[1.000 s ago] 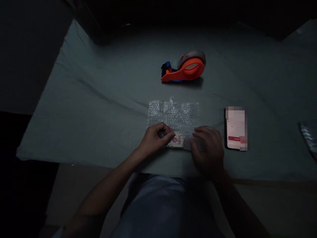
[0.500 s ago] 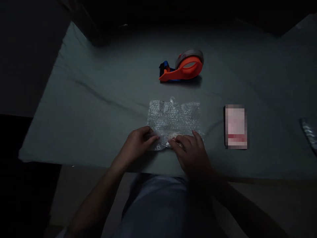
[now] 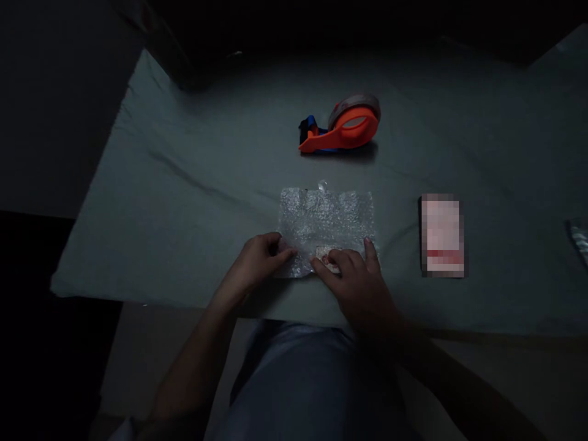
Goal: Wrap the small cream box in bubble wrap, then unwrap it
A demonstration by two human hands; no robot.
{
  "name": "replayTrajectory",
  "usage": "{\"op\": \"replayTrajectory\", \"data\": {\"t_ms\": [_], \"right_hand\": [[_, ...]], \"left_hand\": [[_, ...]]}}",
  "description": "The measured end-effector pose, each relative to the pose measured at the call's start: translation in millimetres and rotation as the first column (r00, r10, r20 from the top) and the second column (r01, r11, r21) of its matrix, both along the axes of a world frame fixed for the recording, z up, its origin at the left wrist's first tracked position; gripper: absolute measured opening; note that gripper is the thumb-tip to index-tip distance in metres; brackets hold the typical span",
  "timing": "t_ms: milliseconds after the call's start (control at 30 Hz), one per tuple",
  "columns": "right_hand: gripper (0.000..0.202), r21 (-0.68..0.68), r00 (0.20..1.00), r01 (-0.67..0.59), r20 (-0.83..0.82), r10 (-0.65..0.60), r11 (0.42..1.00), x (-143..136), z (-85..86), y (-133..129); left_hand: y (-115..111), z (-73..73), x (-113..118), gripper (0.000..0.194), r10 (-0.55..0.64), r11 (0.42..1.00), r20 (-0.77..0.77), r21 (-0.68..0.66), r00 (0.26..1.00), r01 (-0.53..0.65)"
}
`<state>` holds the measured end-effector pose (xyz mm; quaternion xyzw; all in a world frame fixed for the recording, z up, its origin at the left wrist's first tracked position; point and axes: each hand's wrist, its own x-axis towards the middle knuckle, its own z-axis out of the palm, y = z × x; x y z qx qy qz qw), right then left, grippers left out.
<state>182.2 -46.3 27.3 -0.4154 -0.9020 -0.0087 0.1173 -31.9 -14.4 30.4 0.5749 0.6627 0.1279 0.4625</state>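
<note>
A clear sheet of bubble wrap (image 3: 328, 211) lies flat on the cloth in front of me. My left hand (image 3: 257, 263) has its thumb and fingers closed on the sheet's near left edge. On the near right part of the wrap is a small pale rectangular piece with red marks (image 3: 326, 252), partly hidden by fingers. My right hand (image 3: 361, 282) grips that piece between thumb and fingertips, its outer finger stretched over the right side of the wrap.
Beyond the wrap stands an orange and blue tape dispenser (image 3: 356, 128) with a tape roll. To the right lies a blurred-out flat phone-like rectangle (image 3: 442, 236). A shiny object (image 3: 579, 239) is at the far right. Pale green cloth (image 3: 206, 153) covers the table.
The view has shifted slightly, moving the table scene a little to the right. More of the pale piece shows between my right fingers. Both hands stay on the wrap.
</note>
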Motion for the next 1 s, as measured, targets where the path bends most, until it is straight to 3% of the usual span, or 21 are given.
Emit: {"op": "replayTrajectory", "data": {"t_ms": [100, 200, 500, 667, 733, 800, 867, 933, 1000], "right_hand": [[0.03, 0.01, 1.0, -0.011, -0.008, 0.011, 1.0, 0.7, -0.4, 0.8], [0.031, 0.002, 0.997, -0.053, -0.047, 0.053, 0.999, 5.0, -1.6, 0.2], [0.025, -0.093, 0.975, -0.066, -0.219, 0.045, 0.993, 19.0, -0.2, -8.0], [0.032, -0.09, 0.952, -0.064, -0.304, 0.034, 0.994, 18.3, -9.3, -10.3], [0.033, -0.087, 0.952, -0.067, -0.303, 0.038, 0.994, 16.4, -13.8, -12.0], [0.031, -0.097, 0.951, -0.049, -0.307, 0.017, 0.994, 14.7, -16.2, -13.5], [0.031, -0.119, 0.952, -0.02, -0.307, -0.017, 0.993, 14.4, -16.1, -14.0], [0.031, -0.139, 0.946, 0.002, -0.32, -0.047, 0.99, 17.4, -14.1, -13.9], [0.03, -0.164, 0.927, 0.059, -0.358, -0.115, 0.985, 24.6, -12.1, -14.0]], "left_hand": [[-3.3, 4.0, 10.8, 0.02, 0.061, 0.994, -0.041, 0.097, 0.997, -0.057], [-5.4, 12.5, 27.3, 0.008, 0.093, 0.978, 0.036, 0.186, 0.995, -0.098], [1.4, 26.9, 60.1, 0.014, 0.01, 0.992, 0.301, 0.118, 0.953, -0.048], [-0.9, 26.1, 60.7, 0.02, -0.005, 0.991, 0.325, 0.127, 0.946, -0.038], [-3.5, 24.0, 59.5, 0.017, -0.014, 0.98, 0.301, 0.193, 0.954, -0.047], [-7.8, 19.4, 56.7, 0.011, -0.031, 0.932, 0.245, 0.358, 0.969, -0.061], [-13.6, 11.9, 52.3, 0.005, -0.096, 0.816, 0.168, 0.578, 0.981, -0.019], [-19.9, 2.3, 47.6, 0.005, -0.236, 0.681, 0.066, 0.723, 0.969, 0.117], [-25.7, -7.6, 44.5, 0.007, -0.342, 0.593, -0.032, 0.768, 0.939, 0.242]]}}
